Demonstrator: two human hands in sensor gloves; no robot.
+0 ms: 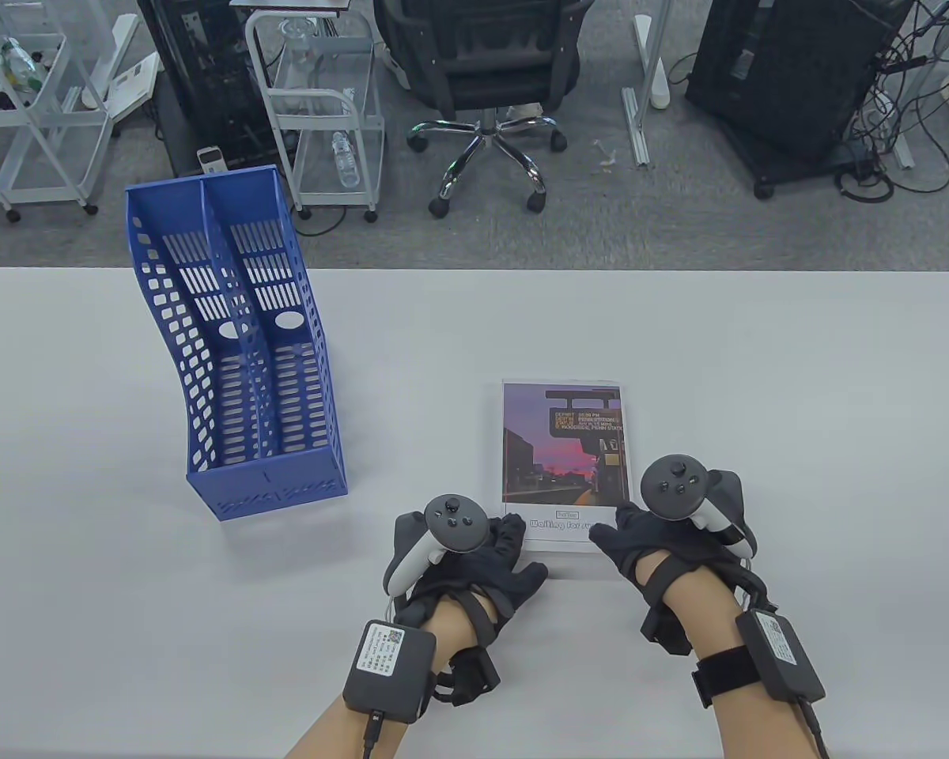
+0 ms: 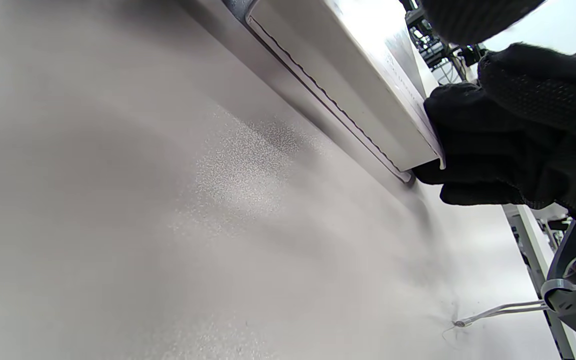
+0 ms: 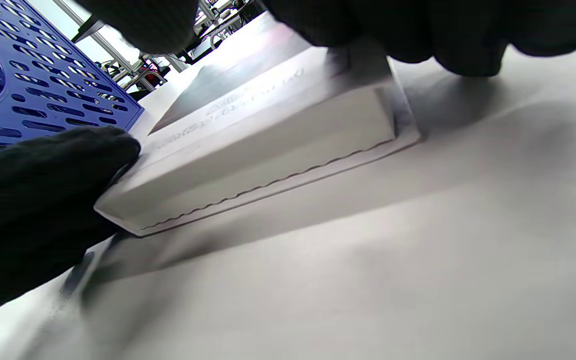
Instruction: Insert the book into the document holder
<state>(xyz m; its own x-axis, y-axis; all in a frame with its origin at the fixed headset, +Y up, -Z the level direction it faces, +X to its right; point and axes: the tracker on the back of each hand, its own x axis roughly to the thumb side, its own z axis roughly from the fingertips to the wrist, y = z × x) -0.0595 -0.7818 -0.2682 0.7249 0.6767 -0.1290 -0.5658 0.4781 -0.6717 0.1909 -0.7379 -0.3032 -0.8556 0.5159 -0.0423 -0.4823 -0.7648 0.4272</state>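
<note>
Barely started, I'd say. The book (image 1: pixel 563 462) lies flat on the desk (image 1: pixel 759 379), lower centre of the table view, well apart from the blue document holder (image 1: pixel 233 348) at centre left. Left hand (image 1: pixel 474 565) and right hand (image 1: pixel 664 545) touch its near corners, neither grip closed around it. Lifting and slotting remain.

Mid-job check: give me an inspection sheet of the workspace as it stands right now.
Surface: white table, flat.
Job's things: book lying flat, cover up; blue document holder upright to its left, both slots showing nothing inside.
Clutter: nothing seen.
Hands: left hand touches the book's near left corner; right hand touches its near right corner.
Cables: wires from wrist boxes; floor cables far right.
Surroundings: office chair, white carts.
</note>
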